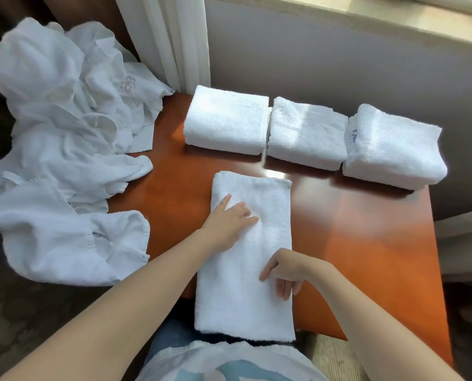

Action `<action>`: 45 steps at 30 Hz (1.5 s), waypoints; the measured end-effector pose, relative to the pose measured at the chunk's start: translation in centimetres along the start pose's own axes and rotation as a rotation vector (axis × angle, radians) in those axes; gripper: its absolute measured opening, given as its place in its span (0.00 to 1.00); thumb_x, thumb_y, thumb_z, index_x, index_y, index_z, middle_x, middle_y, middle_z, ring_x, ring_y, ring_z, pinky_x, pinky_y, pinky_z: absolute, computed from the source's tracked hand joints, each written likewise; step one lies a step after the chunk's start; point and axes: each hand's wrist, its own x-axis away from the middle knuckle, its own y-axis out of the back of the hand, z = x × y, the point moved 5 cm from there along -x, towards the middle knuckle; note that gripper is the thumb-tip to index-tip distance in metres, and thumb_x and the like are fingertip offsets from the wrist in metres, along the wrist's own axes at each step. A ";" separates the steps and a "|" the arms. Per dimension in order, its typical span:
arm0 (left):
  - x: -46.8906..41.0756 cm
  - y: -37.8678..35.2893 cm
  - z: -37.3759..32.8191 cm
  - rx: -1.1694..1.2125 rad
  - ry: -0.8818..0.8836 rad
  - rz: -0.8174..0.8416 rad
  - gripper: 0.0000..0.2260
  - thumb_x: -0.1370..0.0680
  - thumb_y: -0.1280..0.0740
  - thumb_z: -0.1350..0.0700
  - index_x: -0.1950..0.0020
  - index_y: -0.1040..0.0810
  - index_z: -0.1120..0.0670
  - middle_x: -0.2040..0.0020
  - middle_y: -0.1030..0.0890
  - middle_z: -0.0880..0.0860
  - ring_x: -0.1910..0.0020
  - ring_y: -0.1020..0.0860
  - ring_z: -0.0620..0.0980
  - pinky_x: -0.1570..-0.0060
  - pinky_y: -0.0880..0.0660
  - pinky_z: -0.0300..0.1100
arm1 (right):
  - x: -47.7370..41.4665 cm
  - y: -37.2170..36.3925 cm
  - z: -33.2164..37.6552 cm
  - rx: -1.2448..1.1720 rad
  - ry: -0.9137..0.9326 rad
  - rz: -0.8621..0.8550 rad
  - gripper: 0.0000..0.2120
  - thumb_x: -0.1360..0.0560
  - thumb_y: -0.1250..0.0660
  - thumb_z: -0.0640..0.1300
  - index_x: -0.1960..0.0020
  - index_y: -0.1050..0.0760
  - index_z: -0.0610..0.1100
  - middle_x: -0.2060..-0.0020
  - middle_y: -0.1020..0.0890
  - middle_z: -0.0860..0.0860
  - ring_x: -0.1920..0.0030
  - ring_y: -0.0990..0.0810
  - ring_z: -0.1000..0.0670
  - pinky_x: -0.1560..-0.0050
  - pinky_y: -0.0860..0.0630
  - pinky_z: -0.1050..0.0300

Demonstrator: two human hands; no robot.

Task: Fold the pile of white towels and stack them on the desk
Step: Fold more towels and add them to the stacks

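No writing can be read: a sewn blue mark point(353, 136) shows on the side of the rightmost folded towel point(394, 147), a pale pink mark point(127, 83) on one crumpled towel, and a small tag point(98, 234) in the pile has print too small to make out. The long towel point(243, 306) lies in the middle of the desk point(366, 229), running from 12 to 6 o'clock, its near end hanging over the desk edge at 6. The left hand point(229, 218) presses flat on it with fingers straight and spread; the right hand point(284, 270) rests loosely bent fingertips near its right edge. Two more folded towels, middle point(306, 133) and left point(226, 119), sit in a touching row with the rightmost from 12 to 2 o'clock. The unfolded pile point(59, 149) sprawls at 9 to 10, spilling over the desk's left edge. A curtain point(169, 37) hangs at 11.
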 end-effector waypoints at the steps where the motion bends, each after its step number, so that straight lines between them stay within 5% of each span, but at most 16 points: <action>1: -0.5 0.3 -0.1 0.005 -0.018 -0.003 0.28 0.20 0.38 0.61 0.22 0.41 0.47 0.26 0.35 0.50 0.23 0.46 0.49 0.24 0.61 0.57 | 0.1 0.1 -0.2 -0.012 -0.001 -0.013 0.25 0.25 0.50 0.32 0.47 0.18 0.49 0.66 0.14 0.47 0.64 0.13 0.46 0.68 0.21 0.59; 5: -1.4 1.4 0.8 0.159 -0.047 -0.036 0.25 0.19 0.40 0.62 0.23 0.35 0.47 0.27 0.31 0.48 0.23 0.41 0.49 0.23 0.57 0.52 | 0.3 1.1 -0.4 -0.083 0.027 -0.089 0.22 0.25 0.48 0.33 0.51 0.17 0.48 0.67 0.14 0.47 0.65 0.14 0.47 0.68 0.21 0.59; 9: -1.0 3.0 4.3 0.448 0.172 -0.337 0.18 0.20 0.35 0.58 0.31 0.25 0.47 0.33 0.25 0.48 0.30 0.30 0.50 0.34 0.33 0.46 | 0.5 4.7 0.6 -0.299 0.150 -0.418 0.15 0.25 0.44 0.37 0.50 0.19 0.47 0.68 0.15 0.50 0.67 0.16 0.50 0.66 0.19 0.55; 14: -1.8 3.0 8.9 0.712 0.528 -0.319 0.24 0.22 0.32 0.50 0.26 0.32 0.47 0.29 0.32 0.49 0.30 0.34 0.51 0.38 0.31 0.47 | 0.5 8.7 3.1 -0.323 0.290 -0.759 0.21 0.23 0.40 0.40 0.33 0.26 0.55 0.45 0.19 0.57 0.49 0.19 0.53 0.49 0.19 0.48; 16: -2.6 2.7 9.7 0.753 0.555 -0.214 0.30 0.24 0.30 0.47 0.23 0.37 0.47 0.26 0.35 0.49 0.28 0.34 0.52 0.37 0.31 0.49 | -0.1 9.2 3.9 -0.209 0.307 -0.767 0.26 0.23 0.40 0.40 0.28 0.31 0.57 0.34 0.25 0.57 0.39 0.24 0.54 0.45 0.24 0.54; 20: -3.5 1.2 10.4 0.861 0.669 0.006 0.42 0.29 0.26 0.41 0.22 0.43 0.51 0.28 0.31 0.52 0.33 0.27 0.54 0.40 0.26 0.49 | -2.0 8.6 4.1 0.043 0.238 -0.670 0.33 0.23 0.36 0.45 0.21 0.42 0.58 0.21 0.45 0.55 0.22 0.46 0.52 0.30 0.34 0.51; 25: -4.0 0.1 10.4 0.860 0.663 -0.088 0.27 0.27 0.27 0.48 0.34 0.36 0.53 0.45 0.22 0.51 0.48 0.21 0.55 0.52 0.23 0.51 | -3.2 7.8 3.5 0.245 0.215 -0.635 0.44 0.27 0.30 0.54 0.19 0.52 0.58 0.20 0.59 0.55 0.20 0.58 0.53 0.24 0.44 0.52; 30: -5.4 1.1 11.3 0.866 0.625 -0.302 0.24 0.26 0.27 0.51 0.34 0.34 0.48 0.42 0.22 0.48 0.47 0.22 0.52 0.52 0.26 0.48 | -3.9 9.9 3.8 0.266 0.217 -0.637 0.51 0.31 0.26 0.59 0.19 0.55 0.58 0.20 0.62 0.57 0.21 0.60 0.55 0.24 0.45 0.53; 36: -6.5 1.8 12.8 0.898 0.656 -0.409 0.26 0.26 0.27 0.50 0.33 0.35 0.47 0.40 0.23 0.48 0.46 0.21 0.51 0.52 0.28 0.46 | -4.9 12.4 4.6 0.249 0.207 -0.633 0.53 0.31 0.24 0.53 0.19 0.56 0.57 0.21 0.63 0.58 0.21 0.62 0.57 0.24 0.46 0.54; 45: -3.2 0.9 10.3 0.859 0.687 -0.298 0.42 0.27 0.27 0.43 0.22 0.50 0.46 0.29 0.32 0.51 0.39 0.23 0.54 0.46 0.23 0.54 | -4.0 11.6 4.8 0.254 0.211 -0.694 0.44 0.25 0.29 0.49 0.19 0.53 0.56 0.20 0.60 0.55 0.21 0.61 0.55 0.24 0.41 0.49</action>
